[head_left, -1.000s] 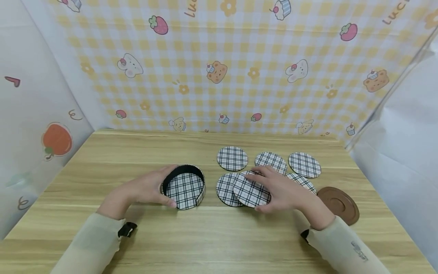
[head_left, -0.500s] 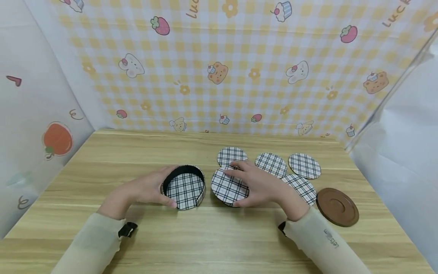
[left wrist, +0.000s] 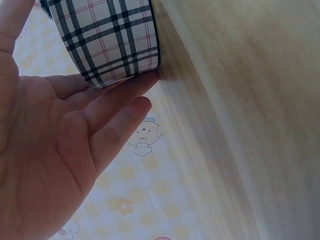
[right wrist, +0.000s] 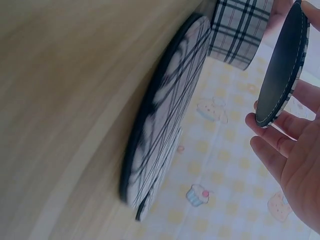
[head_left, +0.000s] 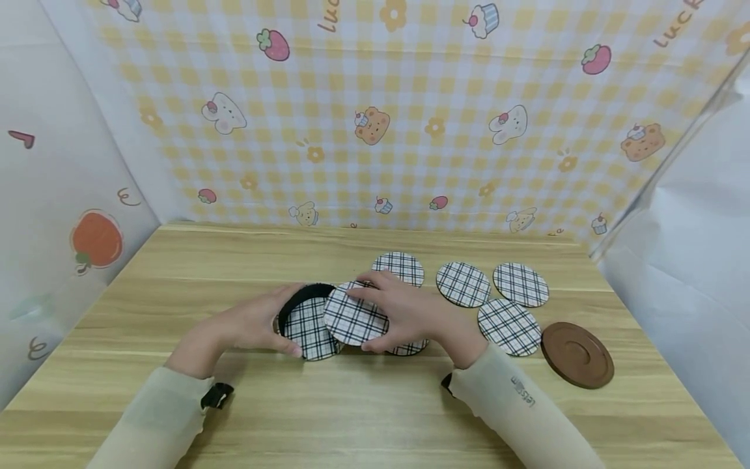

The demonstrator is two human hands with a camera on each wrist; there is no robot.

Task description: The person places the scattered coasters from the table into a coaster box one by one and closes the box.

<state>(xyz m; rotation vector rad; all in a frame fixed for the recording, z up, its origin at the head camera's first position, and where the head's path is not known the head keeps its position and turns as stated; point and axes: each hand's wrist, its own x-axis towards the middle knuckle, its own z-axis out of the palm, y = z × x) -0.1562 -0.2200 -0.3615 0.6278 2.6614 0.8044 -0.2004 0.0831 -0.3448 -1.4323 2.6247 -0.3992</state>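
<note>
My left hand (head_left: 254, 322) holds a round plaid coaster holder (left wrist: 112, 35) from its left side, thumb at the front and fingers behind. Black lining shows inside its wall, and a plaid surface lies at the bottom. Between thumb and fingers, my right hand (head_left: 410, 316) pinches a plaid round coaster (head_left: 351, 319) by its edge. That coaster is raised and overlaps the holder's right rim in the head view. Its dark, stitched underside (right wrist: 281, 67) shows in the right wrist view. Below the right hand, another plaid coaster (head_left: 411, 348) lies on the table, partly covered.
Several more plaid coasters lie flat to the right: one behind the right hand (head_left: 401, 264), others farther right (head_left: 463, 284), (head_left: 521, 284), (head_left: 510, 327). A brown round disc (head_left: 577, 355) with a raised ring rests at the far right of the wooden table (head_left: 351, 417).
My right hand has carried the pinched coaster leftward, from above the loose coasters to the holder's right rim. The left hand and the holder have stayed in place.
</note>
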